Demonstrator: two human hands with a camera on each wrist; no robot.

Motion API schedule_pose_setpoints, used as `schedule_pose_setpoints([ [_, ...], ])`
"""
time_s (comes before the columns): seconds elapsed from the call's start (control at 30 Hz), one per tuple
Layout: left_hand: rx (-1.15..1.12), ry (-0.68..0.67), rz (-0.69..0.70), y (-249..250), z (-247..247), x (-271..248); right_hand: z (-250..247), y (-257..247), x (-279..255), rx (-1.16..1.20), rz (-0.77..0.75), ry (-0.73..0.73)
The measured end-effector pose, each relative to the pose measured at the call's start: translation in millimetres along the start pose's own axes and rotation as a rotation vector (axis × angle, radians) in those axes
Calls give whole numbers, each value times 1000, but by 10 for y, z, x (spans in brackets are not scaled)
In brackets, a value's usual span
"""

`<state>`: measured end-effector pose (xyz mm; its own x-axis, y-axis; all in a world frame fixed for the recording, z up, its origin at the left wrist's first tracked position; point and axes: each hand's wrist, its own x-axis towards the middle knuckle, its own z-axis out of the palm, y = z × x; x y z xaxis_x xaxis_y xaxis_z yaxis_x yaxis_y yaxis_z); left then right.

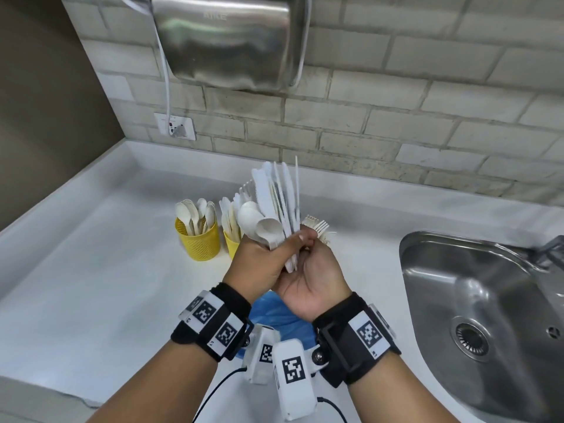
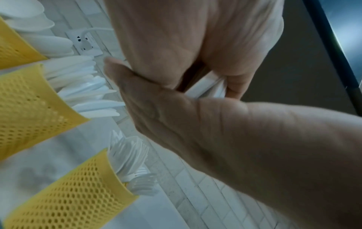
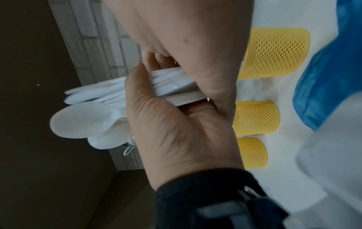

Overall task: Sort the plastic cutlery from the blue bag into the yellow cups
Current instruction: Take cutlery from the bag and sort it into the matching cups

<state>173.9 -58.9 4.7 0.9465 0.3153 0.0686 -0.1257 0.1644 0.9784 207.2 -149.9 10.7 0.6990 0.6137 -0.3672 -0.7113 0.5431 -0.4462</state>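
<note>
My left hand (image 1: 271,257) grips a bundle of white plastic cutlery (image 1: 274,196) upright above the counter; it holds several knives and spoons. My right hand (image 1: 314,264) meets it from the right and pinches the handles (image 3: 172,88) with thumb and fingers. Three yellow mesh cups stand behind the hands. The left cup (image 1: 200,239) holds spoons. The middle cup (image 1: 231,244) holds knives and is half hidden by my left hand. Of the right cup only its forks (image 1: 319,228) show in the head view. The blue bag (image 1: 280,315) lies under my wrists.
A steel sink (image 1: 439,297) is set into the white counter (image 1: 91,270) at the right, with a tap (image 1: 549,248) at its far edge. A hand dryer (image 1: 225,41) and a wall socket (image 1: 175,126) are on the brick wall behind.
</note>
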Motion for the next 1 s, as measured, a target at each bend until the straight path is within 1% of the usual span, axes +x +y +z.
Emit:
schedule_pose_setpoints([
  [0.07,-19,-43,-14,7,-8,8,-45,-6,-17,-10,36,27],
  [0.23,-104,-176,-77,103,-115,83,-56,-8,-108,-188,-1,60],
  [0.3,-182,-217,-109,131,-159,114,-68,-69,-153,-314,-102,85],
  [0.4,-205,-299,-145,155,-167,102,-76,-269,-219,-608,-421,191],
  [0.47,-191,-372,-181,139,-153,56,-42,-430,-275,-747,-578,202],
  [0.5,-183,-405,-196,130,-144,32,12,-495,-321,-781,-612,176],
  [0.57,-174,-446,-212,115,-127,-19,112,-590,-389,-843,-616,105],
  [0.63,-177,-460,-223,104,-110,-63,158,-635,-396,-906,-608,78],
  [0.77,-172,-459,-247,95,-130,-108,117,-646,-310,-961,-684,69],
  [0.83,-171,-420,-242,119,-160,-122,124,-626,-276,-940,-704,60],
  [0.93,-139,-327,-227,188,-226,-125,170,-565,-211,-891,-715,56],
  [1.0,-128,-300,-221,243,-274,-100,224,-523,-156,-859,-728,64],
])
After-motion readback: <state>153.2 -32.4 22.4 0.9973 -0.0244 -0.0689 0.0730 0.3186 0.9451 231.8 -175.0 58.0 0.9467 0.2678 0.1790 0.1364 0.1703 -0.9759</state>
